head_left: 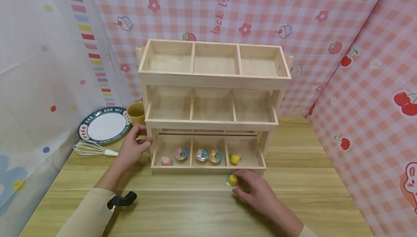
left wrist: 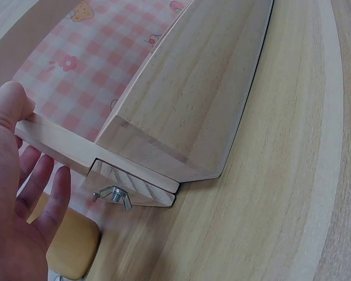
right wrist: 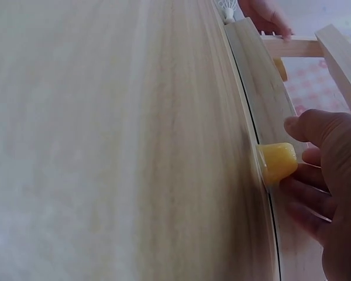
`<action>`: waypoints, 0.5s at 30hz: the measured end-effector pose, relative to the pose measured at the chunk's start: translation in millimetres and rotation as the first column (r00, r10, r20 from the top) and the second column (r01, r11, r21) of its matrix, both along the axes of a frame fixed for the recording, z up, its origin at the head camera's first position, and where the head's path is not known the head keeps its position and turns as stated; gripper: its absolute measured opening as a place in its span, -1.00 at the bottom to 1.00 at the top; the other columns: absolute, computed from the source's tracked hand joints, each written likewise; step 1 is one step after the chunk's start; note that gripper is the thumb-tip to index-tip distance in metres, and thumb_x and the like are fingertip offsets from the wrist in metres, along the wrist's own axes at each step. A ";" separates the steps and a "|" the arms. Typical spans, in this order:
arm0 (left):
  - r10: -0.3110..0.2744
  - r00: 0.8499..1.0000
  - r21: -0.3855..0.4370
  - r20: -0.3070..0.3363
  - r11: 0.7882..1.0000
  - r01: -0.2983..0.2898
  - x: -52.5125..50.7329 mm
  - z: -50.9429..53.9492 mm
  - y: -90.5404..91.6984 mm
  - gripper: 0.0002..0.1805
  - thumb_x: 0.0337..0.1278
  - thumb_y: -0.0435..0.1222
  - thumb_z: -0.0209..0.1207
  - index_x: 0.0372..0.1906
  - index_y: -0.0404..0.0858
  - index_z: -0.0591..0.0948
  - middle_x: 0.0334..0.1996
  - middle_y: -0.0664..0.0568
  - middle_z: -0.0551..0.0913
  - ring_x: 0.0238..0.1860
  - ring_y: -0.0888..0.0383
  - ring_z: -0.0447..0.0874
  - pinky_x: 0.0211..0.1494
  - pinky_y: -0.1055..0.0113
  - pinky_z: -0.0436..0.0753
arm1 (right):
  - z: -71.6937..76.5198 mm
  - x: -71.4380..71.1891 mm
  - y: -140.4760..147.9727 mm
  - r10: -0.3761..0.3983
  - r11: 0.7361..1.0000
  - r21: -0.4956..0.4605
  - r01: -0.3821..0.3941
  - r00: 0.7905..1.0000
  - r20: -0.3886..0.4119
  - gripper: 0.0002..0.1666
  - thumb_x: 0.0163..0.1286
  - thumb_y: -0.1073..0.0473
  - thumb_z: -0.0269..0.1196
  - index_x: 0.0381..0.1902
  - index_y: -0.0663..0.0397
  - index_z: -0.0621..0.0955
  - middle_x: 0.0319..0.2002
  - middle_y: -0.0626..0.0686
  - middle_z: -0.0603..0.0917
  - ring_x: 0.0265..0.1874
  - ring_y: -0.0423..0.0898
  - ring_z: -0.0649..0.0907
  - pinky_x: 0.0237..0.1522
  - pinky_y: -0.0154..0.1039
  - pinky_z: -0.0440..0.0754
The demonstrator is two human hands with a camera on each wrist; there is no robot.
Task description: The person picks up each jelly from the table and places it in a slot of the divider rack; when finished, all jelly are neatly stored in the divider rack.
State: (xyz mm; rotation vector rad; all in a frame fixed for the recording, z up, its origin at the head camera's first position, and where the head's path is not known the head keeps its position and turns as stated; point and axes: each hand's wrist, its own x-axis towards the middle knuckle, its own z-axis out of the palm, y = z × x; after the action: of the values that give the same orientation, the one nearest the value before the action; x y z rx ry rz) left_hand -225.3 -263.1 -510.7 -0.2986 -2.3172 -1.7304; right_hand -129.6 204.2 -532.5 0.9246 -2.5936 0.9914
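Note:
A wooden three-tier shelf (head_left: pixel 215 81) stands on the table. At its left side my left hand (head_left: pixel 134 144) holds the upright, the thumb (left wrist: pixel 17 105) over its edge and the other fingers below. Just before the bottom tier, a yellow jelly cup (head_left: pixel 232 180) rests lid-down on the table. Around it is my right hand (head_left: pixel 257 190), fingers spread; in the right wrist view the thumb (right wrist: pixel 304 126) stays apart from the cup, and fingertips lie close to its base. Bottom-tier compartments hold a pink jelly cup (head_left: pixel 167 161), several cups with printed lids (head_left: pixel 202 154), and another yellow cup (head_left: pixel 235 158).
Left of the shelf are a dark-rimmed white plate (head_left: pixel 107 125), a mustard mug (head_left: pixel 135 112) and a white-handled whisk (head_left: pixel 94 149). A metal wing nut (left wrist: pixel 114 193) sticks out of the shelf's side. Checked cloth (head_left: pixel 211 9) hangs behind.

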 end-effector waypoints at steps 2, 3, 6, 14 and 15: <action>0.003 1.000 0.000 0.000 1.000 -0.003 -0.4 -0.8 -0.3 -0.61 0.35 -0.58 0.31 0.19 -0.45 0.51 0.08 -0.31 0.63 0.09 0.07 0.63 -0.02 0.52 0.76 | -1.7 -0.3 -0.1 0.010 1.000 -0.004 -0.010 1.000 0.021 -0.40 0.20 0.31 0.68 0.20 0.22 0.73 0.11 0.01 0.79 0.12 -0.05 0.76 0.21 0.02 0.79; 0.003 1.000 0.000 0.000 1.000 -0.003 -0.6 -1.3 -0.6 -0.62 0.34 -0.58 0.31 0.19 -0.44 0.51 0.08 -0.30 0.63 0.09 0.06 0.63 -0.02 0.51 0.76 | -2.8 -0.4 -0.1 0.018 1.000 -0.006 -0.018 0.999 0.037 -0.42 0.21 0.31 0.67 0.18 0.20 0.74 0.10 -0.01 0.78 0.10 -0.07 0.75 0.19 -0.01 0.79; 0.002 1.000 -0.005 -0.003 1.000 -0.002 -1.3 -2.2 -1.0 -0.61 0.34 -0.59 0.30 0.19 -0.44 0.51 0.07 -0.29 0.63 0.08 0.04 0.63 -0.02 0.51 0.76 | -6.1 -1.1 -0.2 0.041 0.999 0.003 -0.042 0.996 0.078 -0.49 0.24 0.30 0.66 0.13 0.12 0.75 0.06 -0.07 0.75 0.06 -0.14 0.71 0.14 -0.08 0.78; 0.002 1.000 -0.006 -0.002 1.000 -0.002 -2.5 -2.9 -1.1 -0.61 0.32 -0.59 0.30 0.18 -0.43 0.51 0.07 -0.27 0.63 0.07 0.12 0.63 -0.02 0.51 0.76 | -10.1 -2.9 -0.2 0.100 0.994 0.040 -0.103 0.993 0.063 -0.55 0.25 0.26 0.66 0.05 -0.01 0.75 0.01 -0.13 0.73 0.03 -0.19 0.66 0.10 -0.10 0.75; 0.002 1.000 -0.010 -0.004 1.000 -0.002 -2.4 -2.7 -1.2 -0.61 0.32 -0.59 0.30 0.19 -0.44 0.51 0.07 -0.27 0.63 0.07 0.12 0.63 -0.02 0.51 0.76 | -9.9 -3.1 -0.3 0.105 0.993 0.044 -0.107 0.993 0.057 -0.56 0.24 0.26 0.67 0.04 -0.01 0.75 0.00 -0.13 0.73 0.03 -0.19 0.66 0.10 -0.10 0.75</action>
State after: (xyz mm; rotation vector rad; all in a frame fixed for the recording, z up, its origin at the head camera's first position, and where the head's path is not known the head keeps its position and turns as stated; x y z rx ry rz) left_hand -227.7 -264.3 -513.4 -0.3017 -2.3232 -1.7161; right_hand -132.8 203.9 -542.4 1.0716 -2.6479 0.9989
